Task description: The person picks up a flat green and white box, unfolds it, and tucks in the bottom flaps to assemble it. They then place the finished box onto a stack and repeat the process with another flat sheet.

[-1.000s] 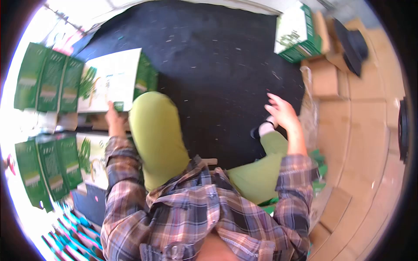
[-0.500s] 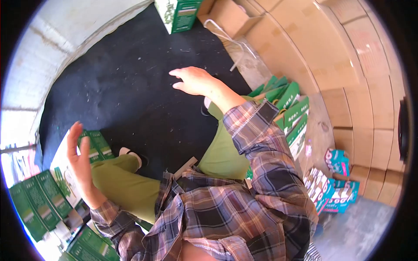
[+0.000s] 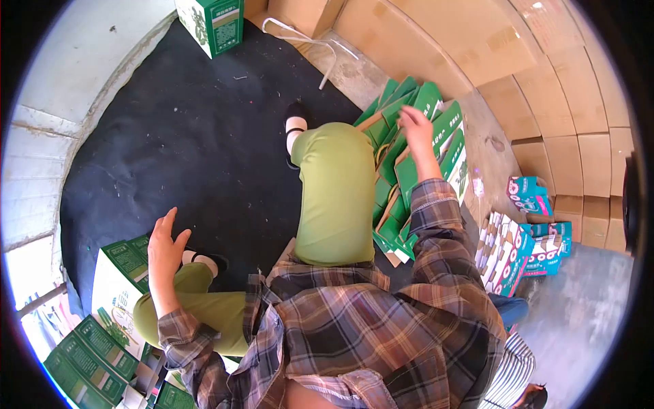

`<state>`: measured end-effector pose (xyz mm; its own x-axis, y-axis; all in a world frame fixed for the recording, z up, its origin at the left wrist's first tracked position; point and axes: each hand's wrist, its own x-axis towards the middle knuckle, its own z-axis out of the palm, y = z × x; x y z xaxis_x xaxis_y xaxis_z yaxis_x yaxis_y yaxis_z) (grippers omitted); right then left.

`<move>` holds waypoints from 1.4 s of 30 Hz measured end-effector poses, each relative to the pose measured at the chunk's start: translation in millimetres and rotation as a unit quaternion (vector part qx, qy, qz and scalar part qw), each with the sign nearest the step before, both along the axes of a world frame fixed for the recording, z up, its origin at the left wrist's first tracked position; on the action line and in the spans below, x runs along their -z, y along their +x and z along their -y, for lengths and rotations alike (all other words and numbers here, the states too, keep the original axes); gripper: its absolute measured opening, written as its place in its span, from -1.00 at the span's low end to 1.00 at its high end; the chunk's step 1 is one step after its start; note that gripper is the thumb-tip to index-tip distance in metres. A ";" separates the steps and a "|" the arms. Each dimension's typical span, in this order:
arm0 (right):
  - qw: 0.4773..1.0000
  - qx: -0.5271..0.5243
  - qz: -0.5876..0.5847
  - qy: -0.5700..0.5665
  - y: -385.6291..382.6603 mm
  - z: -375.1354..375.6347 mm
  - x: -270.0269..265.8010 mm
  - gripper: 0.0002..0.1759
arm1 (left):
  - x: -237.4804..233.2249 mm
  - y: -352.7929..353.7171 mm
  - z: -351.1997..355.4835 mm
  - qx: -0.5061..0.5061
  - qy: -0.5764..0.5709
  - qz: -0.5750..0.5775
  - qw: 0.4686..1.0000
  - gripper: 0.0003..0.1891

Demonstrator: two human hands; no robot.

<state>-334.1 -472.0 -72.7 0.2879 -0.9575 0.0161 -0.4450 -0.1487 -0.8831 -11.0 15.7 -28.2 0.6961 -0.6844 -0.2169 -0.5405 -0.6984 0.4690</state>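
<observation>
My left hand (image 3: 164, 253) hangs open over my knee, fingers stretched and thumb apart, with nothing in it. Close beside it stand green-and-white printed cartons (image 3: 121, 269) on the left. My right hand (image 3: 417, 131) is over a pile of folded green cartons (image 3: 402, 170) to the right of my leg. Its fingers are loosely bent and slightly apart, with the fingertips right over the upper cartons. The pile lies fanned out, with brown inner sides and cut-out handles showing.
A green-and-white box (image 3: 221, 27) stands at the far edge of the black floor sheet (image 3: 184, 136). A white strap (image 3: 300, 35) lies near it. Brown cardboard boxes (image 3: 470, 41) are stacked along the right. Teal-and-pink packages (image 3: 501, 252) and a person in a striped garment (image 3: 509, 371) are at lower right.
My right hand has moved right, from over the black sheet to the green carton pile. My left hand has shifted slightly right and down. The view has turned, and my right leg now shows more.
</observation>
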 end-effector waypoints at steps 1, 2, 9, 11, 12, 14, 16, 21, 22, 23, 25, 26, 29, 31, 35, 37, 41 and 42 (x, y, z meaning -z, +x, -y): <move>0.995 0.045 -0.068 -0.059 -41.2 9.5 33.8 -0.65 | 2.8 0.4 -1.5 0.017 0.008 0.006 1.000 -0.41; 0.984 0.106 -0.096 -0.101 -75.6 0.2 53.3 -0.60 | 5.0 0.6 -2.3 0.032 0.016 0.014 0.999 -0.40; 0.923 0.285 -0.258 -0.009 -221.4 -84.1 142.6 -0.43 | 10.2 -0.2 3.3 0.053 0.043 -0.010 0.998 -0.39; 0.923 0.308 -0.230 0.012 -233.7 -95.4 145.9 -0.39 | 7.4 -0.9 7.0 0.041 0.050 -0.036 0.997 -0.38; 0.929 0.306 -0.196 0.076 -237.3 -98.4 141.1 -0.37 | 8.0 -0.7 8.6 0.044 0.050 -0.035 0.997 -0.38; 0.929 0.304 -0.159 0.139 -261.7 -103.1 154.7 -0.34 | 10.2 0.9 9.5 0.047 0.063 -0.034 0.996 -0.39; 0.890 0.209 -0.391 0.107 -314.3 -106.5 211.0 -0.35 | 8.4 -0.7 13.7 0.042 0.064 -0.038 0.996 -0.39; 0.868 0.328 -0.075 0.364 -355.0 -149.4 267.0 -0.44 | 13.8 0.5 14.9 0.034 0.035 -0.047 0.998 -0.39; 0.811 0.428 0.026 0.398 -307.0 -164.6 206.3 -0.44 | 16.9 2.4 14.7 0.043 0.041 -0.045 0.997 -0.39; 0.739 0.526 0.113 0.406 -234.3 -183.1 116.3 -0.44 | 18.3 3.0 14.7 0.051 0.045 -0.043 0.997 -0.39; 0.749 0.508 0.136 0.403 -264.4 -185.1 150.8 -0.42 | 18.5 2.2 15.9 0.048 0.044 -0.042 0.997 -0.40; 0.758 0.491 0.159 0.399 -276.7 -185.7 164.3 -0.40 | 18.6 1.9 16.1 0.046 0.044 -0.043 0.997 -0.40; 0.728 0.530 0.117 0.419 -270.1 -187.8 146.4 -0.43 | 19.6 2.9 16.3 0.048 0.045 -0.047 0.997 -0.40; 0.730 0.526 0.133 0.416 -281.1 -185.7 157.1 -0.50 | 25.4 5.0 13.7 0.058 0.036 -0.037 0.997 -0.40; 0.673 0.563 0.240 0.416 -297.5 -191.4 167.5 -0.66 | 20.3 0.3 19.0 0.051 0.051 -0.042 0.996 -0.41; 0.639 0.556 0.323 0.422 -306.0 -189.7 170.6 -0.65 | 19.2 0.2 19.7 0.055 0.055 -0.037 0.996 -0.41; 0.535 0.555 0.536 0.343 -303.3 -158.1 151.8 -0.70 | 20.0 0.6 19.6 0.058 0.052 -0.034 0.996 -0.41; 0.553 0.524 0.582 0.284 -299.7 -149.3 145.6 -0.74 | 18.0 0.7 21.2 0.059 0.051 -0.033 0.996 -0.41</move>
